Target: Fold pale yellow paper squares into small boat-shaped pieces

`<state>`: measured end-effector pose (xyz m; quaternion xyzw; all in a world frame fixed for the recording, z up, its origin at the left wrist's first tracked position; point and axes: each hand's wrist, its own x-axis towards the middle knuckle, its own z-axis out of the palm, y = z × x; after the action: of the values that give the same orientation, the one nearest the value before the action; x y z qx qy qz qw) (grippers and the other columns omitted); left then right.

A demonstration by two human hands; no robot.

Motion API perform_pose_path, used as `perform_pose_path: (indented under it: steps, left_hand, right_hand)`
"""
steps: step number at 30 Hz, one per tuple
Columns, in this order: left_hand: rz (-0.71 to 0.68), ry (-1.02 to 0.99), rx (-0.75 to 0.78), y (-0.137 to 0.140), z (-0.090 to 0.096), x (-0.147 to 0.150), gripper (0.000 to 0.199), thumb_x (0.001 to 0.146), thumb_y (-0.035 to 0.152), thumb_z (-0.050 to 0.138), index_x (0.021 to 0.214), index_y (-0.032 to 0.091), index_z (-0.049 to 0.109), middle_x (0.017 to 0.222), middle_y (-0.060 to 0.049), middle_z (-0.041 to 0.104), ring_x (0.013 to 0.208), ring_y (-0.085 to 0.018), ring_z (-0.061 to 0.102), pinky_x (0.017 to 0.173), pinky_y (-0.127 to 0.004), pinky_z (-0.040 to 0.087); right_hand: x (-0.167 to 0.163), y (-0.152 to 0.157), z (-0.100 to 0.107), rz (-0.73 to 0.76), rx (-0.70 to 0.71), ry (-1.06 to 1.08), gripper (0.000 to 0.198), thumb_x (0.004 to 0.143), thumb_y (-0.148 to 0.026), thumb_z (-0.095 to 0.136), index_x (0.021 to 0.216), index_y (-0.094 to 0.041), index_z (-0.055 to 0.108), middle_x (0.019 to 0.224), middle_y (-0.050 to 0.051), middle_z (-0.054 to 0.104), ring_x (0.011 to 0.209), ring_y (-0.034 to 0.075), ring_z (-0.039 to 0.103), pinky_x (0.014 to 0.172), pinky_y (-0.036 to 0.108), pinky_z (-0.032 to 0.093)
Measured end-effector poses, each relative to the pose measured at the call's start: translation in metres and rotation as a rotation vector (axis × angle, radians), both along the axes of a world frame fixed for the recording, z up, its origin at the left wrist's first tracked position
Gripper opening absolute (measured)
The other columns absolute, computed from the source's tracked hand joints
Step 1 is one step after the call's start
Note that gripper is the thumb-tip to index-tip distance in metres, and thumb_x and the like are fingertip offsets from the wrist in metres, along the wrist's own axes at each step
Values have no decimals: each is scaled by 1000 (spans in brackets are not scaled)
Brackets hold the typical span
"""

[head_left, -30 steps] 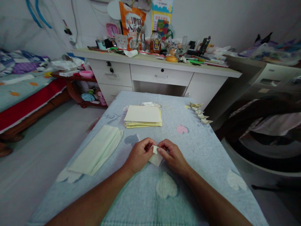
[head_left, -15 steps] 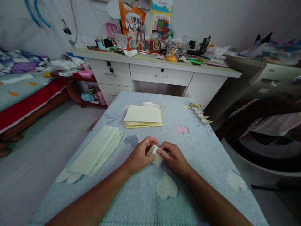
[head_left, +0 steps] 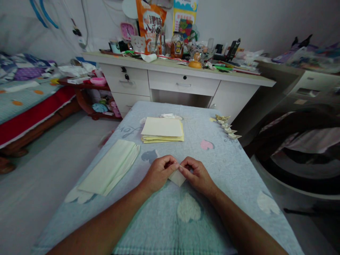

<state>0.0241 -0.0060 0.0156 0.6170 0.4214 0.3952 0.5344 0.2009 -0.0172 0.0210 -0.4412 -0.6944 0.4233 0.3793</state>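
A small folded piece of cream paper (head_left: pixel 177 178) is pinched between both hands above the cloth-covered table. My left hand (head_left: pixel 161 172) grips its upper left edge with thumb and forefinger. On the other side, my right hand (head_left: pixel 197 174) pinches the top edge, the two thumbs almost meeting. The paper's lower corner points down towards me; its upper part is hidden by fingers. Beyond the hands lies a stack of cream and yellow paper sheets (head_left: pixel 162 127). To the left rests a long folded pale green sheet (head_left: pixel 110 168). Several small folded paper pieces (head_left: pixel 228 131) stand in a row at the far right.
The table (head_left: pixel 148 226) wears a blue cloth with heart prints. Behind it, a white desk (head_left: pixel 183 83) carries a jar (head_left: pixel 177 45), an orange bag (head_left: pixel 150 24) and clutter. A washing machine (head_left: pixel 305 88) stands right, a bed (head_left: pixel 29 102) left.
My left thumb has moved up to the paper's top edge, beside the right thumb. The paper's open upper flap now looks pressed together. The view has shifted slightly.
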Motion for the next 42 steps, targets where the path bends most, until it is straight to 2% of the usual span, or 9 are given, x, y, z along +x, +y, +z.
perform_pose_path:
  steps: [11, 18, 20, 23, 26, 30, 33, 38, 42]
  left_hand:
    - [4, 7, 12, -2, 4, -1, 26, 85, 39, 56, 77, 15, 60, 67, 2, 53, 65, -11, 48, 60, -21, 38]
    - [19, 27, 29, 1, -3, -1, 17, 82, 32, 60, 84, 15, 60, 68, 3, 53, 63, -11, 48, 59, -21, 38]
    - [55, 102, 110, 1, -2, -2, 11, 81, 27, 60, 83, 16, 60, 69, 3, 54, 65, -11, 50, 62, -22, 40]
    - [101, 248, 339, -1, 5, -4, 4, 81, 19, 59, 79, 18, 63, 78, 0, 60, 78, -15, 55, 76, -27, 42]
    - [90, 332, 561, -4, 12, -5, 10, 81, 13, 57, 80, 20, 65, 84, -2, 63, 88, -17, 55, 83, -32, 42]
    - [99, 414, 751, -7, 15, -6, 16, 82, 10, 53, 83, 21, 66, 88, -4, 64, 89, -19, 53, 83, -34, 42]
    - [31, 543, 807, -5, 10, -6, 16, 85, 12, 52, 86, 21, 66, 88, -4, 64, 89, -20, 51, 83, -35, 40]
    - [-232, 727, 727, -1, -1, -6, 17, 83, 11, 54, 88, 21, 67, 87, -5, 62, 87, -20, 50, 78, -33, 40]
    - [-311, 672, 664, -2, -3, -5, 23, 78, 8, 55, 93, 21, 66, 93, -5, 62, 92, -21, 52, 81, -34, 41]
  right_hand:
    - [1, 1, -1, 48, -161, 110, 30, 87, -46, 56, 78, -18, 59, 64, -3, 50, 58, 10, 44, 56, 22, 36]
    - [3, 3, -5, -54, -74, 37, 21, 87, -36, 57, 77, -18, 59, 65, -2, 53, 61, 11, 47, 58, 23, 37]
    - [4, 4, -4, -66, -8, -2, 15, 86, -31, 57, 79, -19, 59, 68, -2, 54, 64, 12, 49, 61, 23, 39]
    - [4, 5, 0, -93, 165, -101, 5, 84, -21, 57, 80, -20, 59, 76, 1, 55, 76, 15, 52, 70, 27, 40]
    - [4, 4, 3, -139, 330, -172, 7, 81, -14, 56, 78, -21, 56, 82, 3, 55, 84, 18, 51, 77, 30, 40]
    - [4, 2, 3, -201, 461, -281, 16, 75, -6, 52, 81, -20, 55, 89, 4, 55, 89, 20, 48, 81, 33, 39]
    - [5, 4, -2, -183, 462, -428, 21, 71, -3, 50, 82, -19, 56, 93, 6, 54, 90, 21, 46, 80, 33, 39]
    - [10, 10, -13, -24, 366, -545, 34, 59, 3, 43, 81, -19, 58, 86, 5, 54, 86, 20, 47, 79, 32, 38]
    - [13, 11, -13, -54, 318, -532, 23, 71, -2, 47, 84, -18, 58, 85, 5, 56, 85, 20, 47, 79, 31, 37]
